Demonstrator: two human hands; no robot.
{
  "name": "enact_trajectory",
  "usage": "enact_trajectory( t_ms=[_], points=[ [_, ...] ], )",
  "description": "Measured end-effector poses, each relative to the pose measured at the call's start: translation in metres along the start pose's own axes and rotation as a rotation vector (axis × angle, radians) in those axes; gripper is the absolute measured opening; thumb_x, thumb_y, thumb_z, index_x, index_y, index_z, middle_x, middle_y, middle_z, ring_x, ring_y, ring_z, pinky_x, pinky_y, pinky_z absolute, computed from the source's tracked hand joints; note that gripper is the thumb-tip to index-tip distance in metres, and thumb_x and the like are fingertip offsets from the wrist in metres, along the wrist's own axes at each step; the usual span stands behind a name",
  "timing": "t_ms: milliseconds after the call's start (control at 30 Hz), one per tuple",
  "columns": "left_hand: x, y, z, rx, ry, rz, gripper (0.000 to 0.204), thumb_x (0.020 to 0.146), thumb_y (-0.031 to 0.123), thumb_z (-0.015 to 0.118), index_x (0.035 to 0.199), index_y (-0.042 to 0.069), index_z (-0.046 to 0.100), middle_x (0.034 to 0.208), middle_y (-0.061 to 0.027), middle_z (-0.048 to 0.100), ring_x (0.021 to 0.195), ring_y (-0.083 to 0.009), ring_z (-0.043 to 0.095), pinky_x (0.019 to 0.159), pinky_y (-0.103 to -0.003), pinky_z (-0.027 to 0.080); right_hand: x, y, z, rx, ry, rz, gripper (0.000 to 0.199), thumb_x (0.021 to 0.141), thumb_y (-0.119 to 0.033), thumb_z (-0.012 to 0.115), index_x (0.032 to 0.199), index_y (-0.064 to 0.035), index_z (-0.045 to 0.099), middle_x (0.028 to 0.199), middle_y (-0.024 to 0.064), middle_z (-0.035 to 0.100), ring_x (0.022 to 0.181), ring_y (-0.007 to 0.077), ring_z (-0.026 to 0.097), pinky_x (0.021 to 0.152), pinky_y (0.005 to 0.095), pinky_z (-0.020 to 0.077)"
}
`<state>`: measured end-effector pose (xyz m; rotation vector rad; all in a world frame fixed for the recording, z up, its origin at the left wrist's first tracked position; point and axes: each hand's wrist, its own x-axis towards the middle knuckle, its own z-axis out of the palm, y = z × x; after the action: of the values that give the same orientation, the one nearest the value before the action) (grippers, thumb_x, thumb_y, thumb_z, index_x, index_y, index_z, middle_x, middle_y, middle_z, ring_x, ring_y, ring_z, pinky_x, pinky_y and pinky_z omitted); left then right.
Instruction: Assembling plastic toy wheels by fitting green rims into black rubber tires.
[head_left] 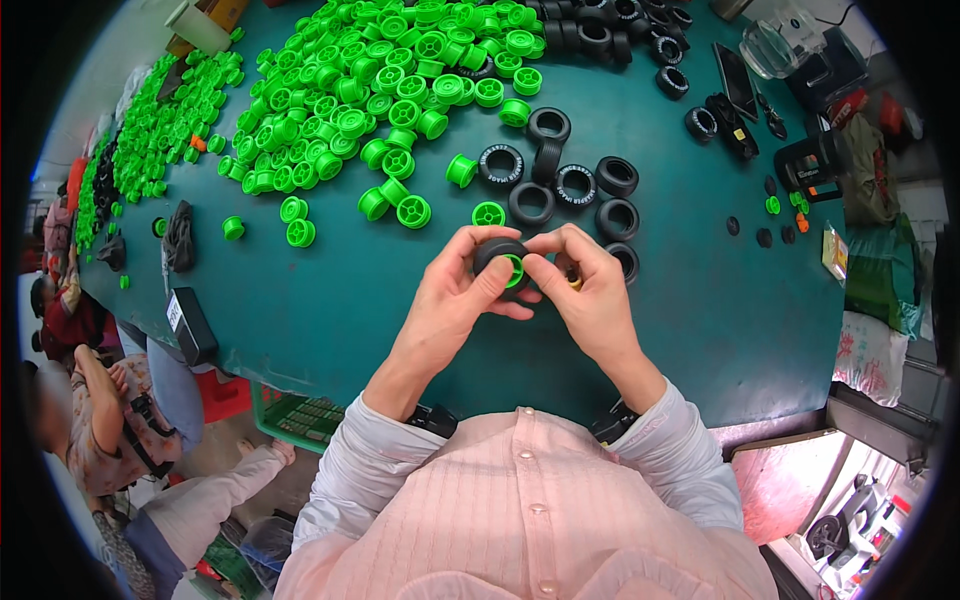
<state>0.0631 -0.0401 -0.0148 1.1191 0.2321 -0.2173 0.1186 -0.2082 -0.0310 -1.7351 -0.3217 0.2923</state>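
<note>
In front of my chest, a black rubber toy tyre [488,252] is pinched between both hands, with a bright green wheel rim [517,271] showing inside it. My left hand [440,295] is closed round the tyre's left side, its thumb lying across the face. From the right, my right hand [598,310] grips the same tyre, thumb at the green rim and fingers curled. A small yellowish piece [574,279] shows between those curled fingers; its kind is hard to make out. Just beyond the hands are a loose green rim [488,214] and a black tyre [531,203].
A large heap of green rims [350,100] covers the far left of the green table [400,345]. More black tyres [617,176] lie beyond my right hand. A black box [192,326] stands at the left edge. People sit at the left; a green crate [295,415] is below the table.
</note>
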Motion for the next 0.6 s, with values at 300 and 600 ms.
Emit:
enact_trajectory(
  t_ms=[300, 600],
  points=[
    [-0.003, -0.008, -0.005, 0.059, 0.081, 0.021, 0.033, 0.104, 0.022, 0.054, 0.123, -0.005, 0.050, 0.104, -0.0149, 0.066, 0.078, -0.0245, 0.073, 0.065, -0.031, 0.062, 0.000, -0.006, 0.003, 0.086, -0.048, 0.125, 0.019, 0.089, -0.014, 0.073, 0.096, 0.0017, 0.066, 0.085, 0.0014, 0.067, 0.068, 0.0050, 0.051, 0.060, 0.0241, 0.0410],
    [-0.005, -0.008, -0.002, 0.129, 0.084, 0.078, 0.036, 0.105, 0.020, 0.052, 0.131, -0.005, 0.050, 0.104, -0.0127, 0.066, 0.075, -0.0192, 0.071, 0.064, -0.027, 0.059, 0.006, -0.014, -0.011, 0.163, -0.218, 0.256, 0.031, 0.094, -0.021, 0.069, 0.115, 0.0008, 0.060, 0.085, 0.0002, 0.062, 0.079, 0.0061, 0.056, 0.069, 0.0236, 0.0429]
  ],
)
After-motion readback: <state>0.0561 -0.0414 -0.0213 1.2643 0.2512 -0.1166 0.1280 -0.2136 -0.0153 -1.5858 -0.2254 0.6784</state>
